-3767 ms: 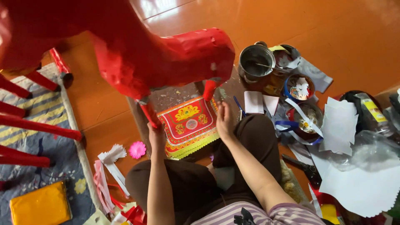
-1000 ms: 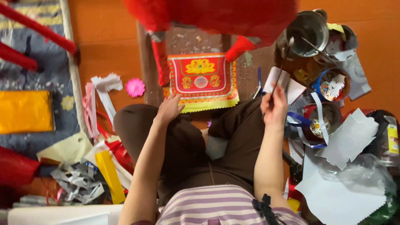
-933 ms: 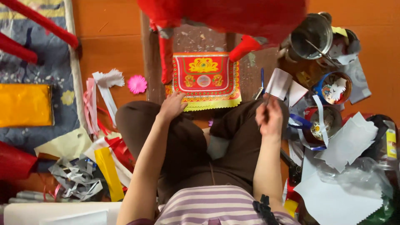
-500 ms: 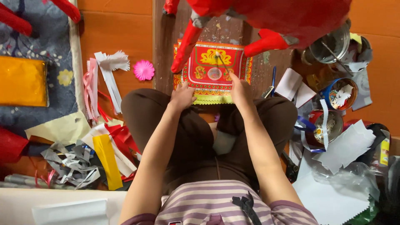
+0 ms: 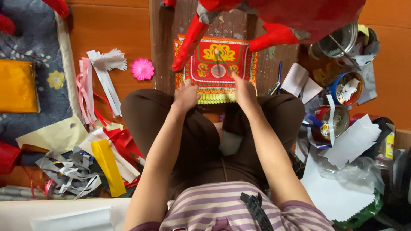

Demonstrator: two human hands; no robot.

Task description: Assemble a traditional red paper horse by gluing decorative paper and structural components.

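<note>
Right hand [image 5: 244, 92] now raised with thin stick [image 5: 221, 64] in grip, left hand [image 5: 186, 93] still loose on red-and-yellow decorated sheet [image 5: 214, 68]

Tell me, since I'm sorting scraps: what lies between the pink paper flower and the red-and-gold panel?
Head view: only bare orange floor and dark board between pink paper flower and red-and-gold panel.

A pink paper flower [image 5: 142, 69] lies on the orange floor beside white fringed paper strips [image 5: 105, 72].
</note>
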